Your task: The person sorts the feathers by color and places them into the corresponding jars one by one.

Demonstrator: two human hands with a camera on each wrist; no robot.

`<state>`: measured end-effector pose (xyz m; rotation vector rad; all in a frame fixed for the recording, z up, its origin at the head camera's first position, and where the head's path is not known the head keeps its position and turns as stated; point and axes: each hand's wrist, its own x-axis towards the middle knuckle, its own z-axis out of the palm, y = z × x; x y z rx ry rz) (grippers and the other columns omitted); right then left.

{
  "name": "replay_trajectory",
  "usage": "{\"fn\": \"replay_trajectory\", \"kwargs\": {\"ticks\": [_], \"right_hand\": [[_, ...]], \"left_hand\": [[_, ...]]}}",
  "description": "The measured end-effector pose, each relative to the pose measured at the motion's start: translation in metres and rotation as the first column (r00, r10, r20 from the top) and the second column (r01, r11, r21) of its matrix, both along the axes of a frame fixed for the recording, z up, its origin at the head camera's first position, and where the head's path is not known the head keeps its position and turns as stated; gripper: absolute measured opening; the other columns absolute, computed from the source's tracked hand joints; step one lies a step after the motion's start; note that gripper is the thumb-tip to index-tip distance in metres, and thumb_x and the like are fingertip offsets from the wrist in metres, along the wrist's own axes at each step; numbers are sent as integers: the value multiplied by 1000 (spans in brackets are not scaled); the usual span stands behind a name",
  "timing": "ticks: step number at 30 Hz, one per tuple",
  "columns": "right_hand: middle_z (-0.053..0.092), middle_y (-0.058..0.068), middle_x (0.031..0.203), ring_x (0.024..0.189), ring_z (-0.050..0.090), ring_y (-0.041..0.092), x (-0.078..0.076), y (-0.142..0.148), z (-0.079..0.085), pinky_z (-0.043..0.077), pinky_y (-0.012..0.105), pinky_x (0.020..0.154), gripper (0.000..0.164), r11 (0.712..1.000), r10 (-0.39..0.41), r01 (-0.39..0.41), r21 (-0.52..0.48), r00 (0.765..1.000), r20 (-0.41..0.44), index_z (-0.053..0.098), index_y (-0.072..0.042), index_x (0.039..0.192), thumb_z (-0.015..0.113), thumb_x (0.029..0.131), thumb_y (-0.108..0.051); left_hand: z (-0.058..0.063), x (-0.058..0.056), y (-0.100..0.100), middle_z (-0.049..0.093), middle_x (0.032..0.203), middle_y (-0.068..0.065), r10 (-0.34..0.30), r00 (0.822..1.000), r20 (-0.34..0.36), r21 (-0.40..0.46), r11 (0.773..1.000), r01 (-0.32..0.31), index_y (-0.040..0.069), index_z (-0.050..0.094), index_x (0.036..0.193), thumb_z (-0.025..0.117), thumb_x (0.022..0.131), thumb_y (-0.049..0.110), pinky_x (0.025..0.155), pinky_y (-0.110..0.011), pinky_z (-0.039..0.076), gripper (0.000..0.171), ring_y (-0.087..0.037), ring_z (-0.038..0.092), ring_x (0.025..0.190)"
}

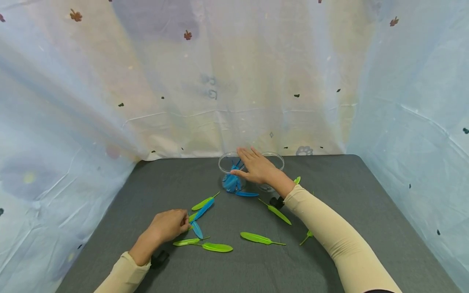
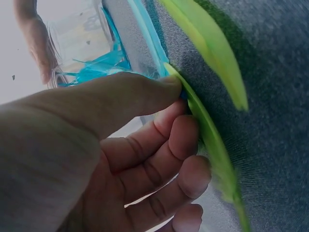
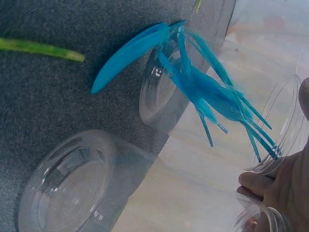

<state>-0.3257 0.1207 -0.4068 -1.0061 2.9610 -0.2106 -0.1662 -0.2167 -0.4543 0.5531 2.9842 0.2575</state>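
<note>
My left hand (image 1: 170, 224) is low over the table at left, thumb and index finger pinching the end of a blue feather (image 2: 147, 29). A green feather (image 2: 212, 140) runs along those fingertips, and another blue feather (image 1: 197, 230) lies beside the hand. My right hand (image 1: 256, 167) rests with fingers extended across the rims of two clear jars standing side by side. Several blue feathers (image 3: 207, 92) stand in the left jar (image 3: 147, 104). The right jar (image 3: 67, 164) is partly hidden by the hand in the head view. A blue feather (image 1: 247, 194) lies at the left jar's foot.
Several green feathers are scattered over the grey table (image 1: 234, 268), among them one near the middle (image 1: 256, 238), one front left (image 1: 218, 247) and one by my right wrist (image 1: 279, 215). A patterned curtain (image 1: 256, 81) hangs behind and around the table.
</note>
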Motion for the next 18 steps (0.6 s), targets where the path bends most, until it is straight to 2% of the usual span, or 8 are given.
{"fn": "replay_trajectory", "kwargs": {"ticks": [10,18], "right_hand": [[10,13,180,167,12,31,0,0,0,-3,45,136,98,1000,13,-13,-7,1000,-6,5,-7,173,41,108,-71],[10,13,180,166,14,32,1,0,0,-3,46,136,98,1000,7,-7,-11,1000,-7,6,-7,173,41,108,-71]], "left_hand": [[0,1,0,50,71,9,2,1000,6,30,1000,-2,20,58,80,74,96,10,53,-28,39,25,-8,44,59],[5,-4,-4,51,71,6,20,999,45,167,986,-27,18,56,85,68,99,8,51,-26,34,21,-9,43,57]]}}
